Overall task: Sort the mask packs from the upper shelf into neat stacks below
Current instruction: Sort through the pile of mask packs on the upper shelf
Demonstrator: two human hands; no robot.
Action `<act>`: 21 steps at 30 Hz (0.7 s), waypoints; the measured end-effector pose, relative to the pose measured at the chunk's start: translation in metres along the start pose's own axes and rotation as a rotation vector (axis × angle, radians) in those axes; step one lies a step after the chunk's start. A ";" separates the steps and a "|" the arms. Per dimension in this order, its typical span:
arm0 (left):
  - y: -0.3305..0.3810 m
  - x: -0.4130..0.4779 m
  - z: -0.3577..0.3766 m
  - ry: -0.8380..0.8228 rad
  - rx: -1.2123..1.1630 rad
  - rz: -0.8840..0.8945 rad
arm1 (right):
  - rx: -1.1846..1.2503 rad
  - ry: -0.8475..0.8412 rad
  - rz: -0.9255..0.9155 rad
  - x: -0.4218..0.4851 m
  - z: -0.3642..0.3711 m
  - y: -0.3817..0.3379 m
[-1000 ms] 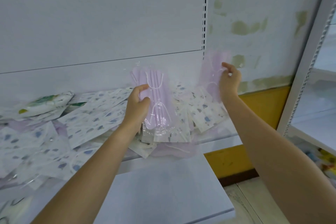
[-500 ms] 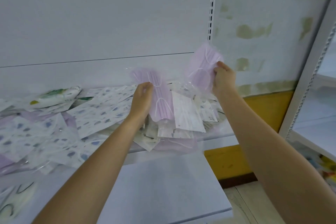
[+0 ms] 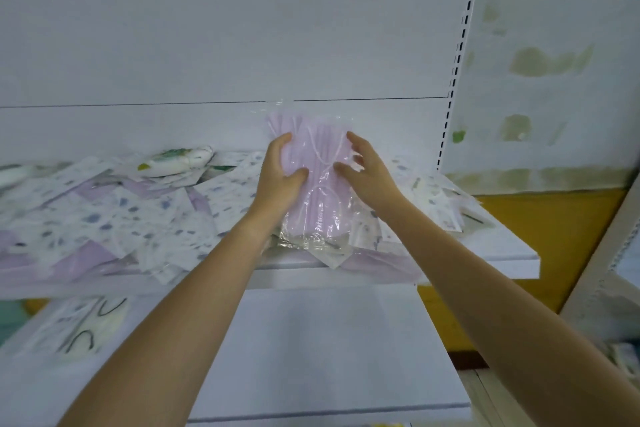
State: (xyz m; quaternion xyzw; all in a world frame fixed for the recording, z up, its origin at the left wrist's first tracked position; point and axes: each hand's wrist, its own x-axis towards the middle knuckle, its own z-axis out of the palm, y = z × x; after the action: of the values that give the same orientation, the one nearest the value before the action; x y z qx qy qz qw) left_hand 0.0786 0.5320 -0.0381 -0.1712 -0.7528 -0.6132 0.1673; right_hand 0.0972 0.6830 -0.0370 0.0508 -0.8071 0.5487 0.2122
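Pink mask packs [image 3: 317, 180] in clear plastic are held upright above the upper shelf [image 3: 502, 253]. My left hand [image 3: 280, 173] grips their left edge, thumb across the front. My right hand [image 3: 367, 166] lies against their right side with fingers spread and loosely bent. How many pink packs are in the bundle I cannot tell. A loose heap of white speckled mask packs [image 3: 114, 215] covers the upper shelf to the left, with some pink ones among them. More speckled packs [image 3: 436, 198] lie to the right of my hands.
The white lower shelf [image 3: 329, 350] stretches out beneath my forearms. A white pack with black loops [image 3: 90, 326] lies at its left end. A green-printed pack [image 3: 176, 159] rests at the back of the upper shelf. A perforated upright [image 3: 457, 55] rises at the right, a yellow wall band beyond.
My right hand brought its pink pack leftward and laid it onto the pack in my left hand. Both hands now meet on one bundle. The view tilted upward.
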 end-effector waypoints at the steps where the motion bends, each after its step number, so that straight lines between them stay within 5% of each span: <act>1: -0.001 -0.003 -0.009 -0.008 -0.050 0.012 | 0.020 -0.012 0.000 -0.002 0.003 -0.003; 10: -0.015 -0.051 -0.119 0.025 -0.128 -0.164 | 0.096 -0.117 -0.148 -0.038 0.101 -0.050; 21: -0.081 -0.199 -0.345 0.255 -0.255 -0.439 | 0.203 -0.346 -0.199 -0.173 0.341 -0.096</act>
State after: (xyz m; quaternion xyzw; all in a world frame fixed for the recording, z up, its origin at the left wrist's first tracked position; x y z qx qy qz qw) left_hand 0.2320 0.1675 -0.1339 0.0550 -0.6617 -0.7409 0.1009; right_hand 0.1859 0.3101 -0.1276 0.2447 -0.7631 0.5866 0.1172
